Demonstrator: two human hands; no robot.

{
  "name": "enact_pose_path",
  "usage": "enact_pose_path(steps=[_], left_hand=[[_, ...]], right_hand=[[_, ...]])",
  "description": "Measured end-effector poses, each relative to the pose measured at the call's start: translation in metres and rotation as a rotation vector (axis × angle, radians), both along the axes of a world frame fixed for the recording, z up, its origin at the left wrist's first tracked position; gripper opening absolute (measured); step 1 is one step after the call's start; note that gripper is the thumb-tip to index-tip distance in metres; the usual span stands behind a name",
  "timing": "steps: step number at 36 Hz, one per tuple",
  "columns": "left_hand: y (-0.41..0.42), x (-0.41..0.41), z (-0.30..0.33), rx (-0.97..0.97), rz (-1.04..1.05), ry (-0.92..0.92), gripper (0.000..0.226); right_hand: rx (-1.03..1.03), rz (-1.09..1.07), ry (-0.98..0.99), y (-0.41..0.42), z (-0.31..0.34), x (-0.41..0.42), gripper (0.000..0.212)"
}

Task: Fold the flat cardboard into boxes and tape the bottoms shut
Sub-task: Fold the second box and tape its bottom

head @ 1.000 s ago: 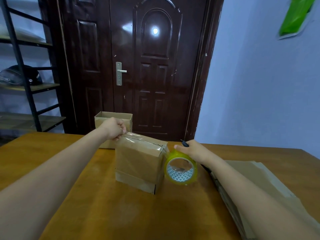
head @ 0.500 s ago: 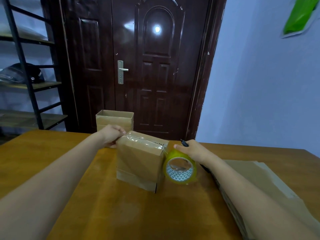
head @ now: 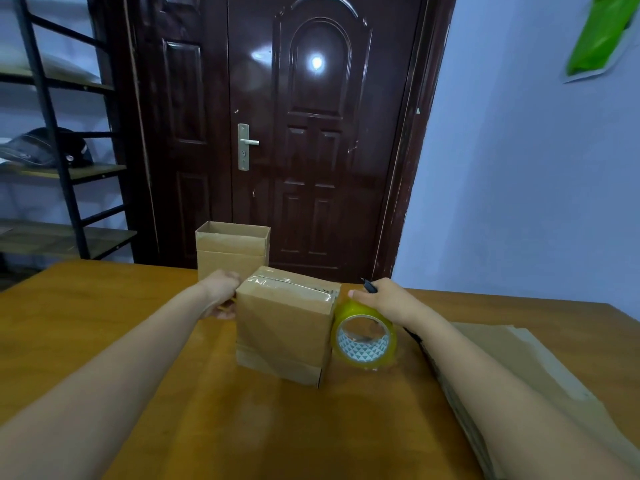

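Cardboard, brown and folded into a small upturned box (head: pixel 282 323), stands mid-bench on the orange-brown wooden bench (head: pixel 104 341) directly ahead of you, its taped bottom facing up. The clear tape strip runs left to right across that top, from your left hand (head: pixel 221 296) toward your right hand (head: pixel 382 299). Your left hand sits against the box's far left edge; its fingers are hidden behind the box, so their state cannot be told. Your right hand's fingers curl over a yellow-tinted roll of clear tape (head: pixel 363 339) touching the box's right side, and also pinch a thin black pen-like tool (head: pixel 369 285), likely for cutting the tape free. The right hand is nearer that cut. A second open-topped brown cardboard box (head: pixel 232 249) stands behind. Flat cardboard sheets (head: pixel 519 368), partly cut off, lie right.
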State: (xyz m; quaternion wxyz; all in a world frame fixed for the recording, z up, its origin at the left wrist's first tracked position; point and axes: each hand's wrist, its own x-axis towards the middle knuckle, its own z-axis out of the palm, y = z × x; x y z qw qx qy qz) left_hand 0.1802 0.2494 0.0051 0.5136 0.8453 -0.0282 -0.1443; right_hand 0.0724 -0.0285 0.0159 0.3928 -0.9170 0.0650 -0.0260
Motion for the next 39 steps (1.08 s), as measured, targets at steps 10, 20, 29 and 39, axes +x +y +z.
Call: enact_pose_path(steps=[10,20,29,39], left_hand=[[0.012,-0.010,0.034,0.139,0.107,-0.306,0.036],[-0.037,-0.025,0.025,0.773,-0.517,-0.528,0.053],[-0.042,-0.024,0.031,0.832,-0.530,-0.510,0.048],[-0.082,-0.047,0.026,0.785,-0.491,-0.665,0.045]], right_hand=[[-0.005,0.075,-0.008,0.011,0.010,0.011,0.041],[0.079,0.104,-0.003,0.007,0.001,0.010,0.036],[0.128,0.106,-0.030,0.007,-0.007,0.005,0.036],[0.022,0.075,-0.033,0.010,-0.005,0.000,0.040]])
